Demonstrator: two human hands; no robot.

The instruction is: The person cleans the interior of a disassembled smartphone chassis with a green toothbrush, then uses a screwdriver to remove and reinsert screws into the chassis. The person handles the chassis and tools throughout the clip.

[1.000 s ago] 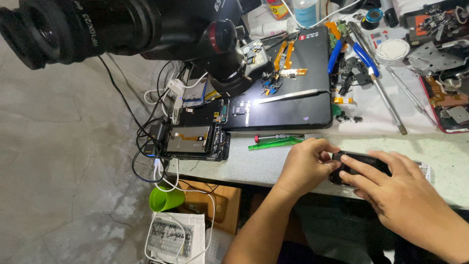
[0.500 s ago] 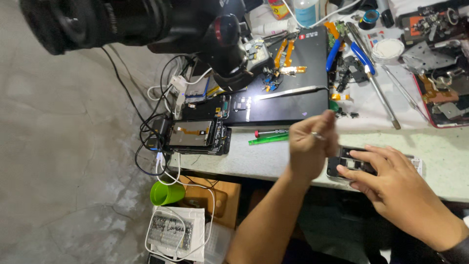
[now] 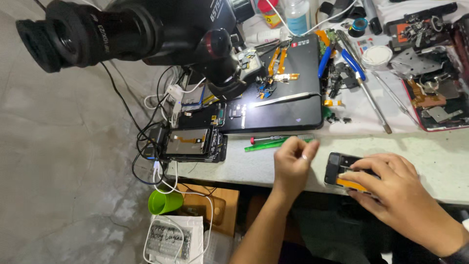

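Note:
My right hand rests on a small black opened phone with an orange strip, holding it down on the pale worktable near the front edge. Just left of the phone, my left hand hovers with thumb and fingertips pinched together. Whether anything tiny sits between them cannot be seen. A green-handled screwdriver and a thin red-tipped tool lie right beyond my left hand.
A black microscope hangs over the table's left end. Beneath it are a black work mat with tweezers and orange flex parts, and stacked opened phones with cables. Blue pliers and a dismantled red phone lie at the back right. A green cup sits below.
My left hand let go of the phone, lifted with fingers pinched, and now sits lower and left of it. My right hand stayed on the phone.

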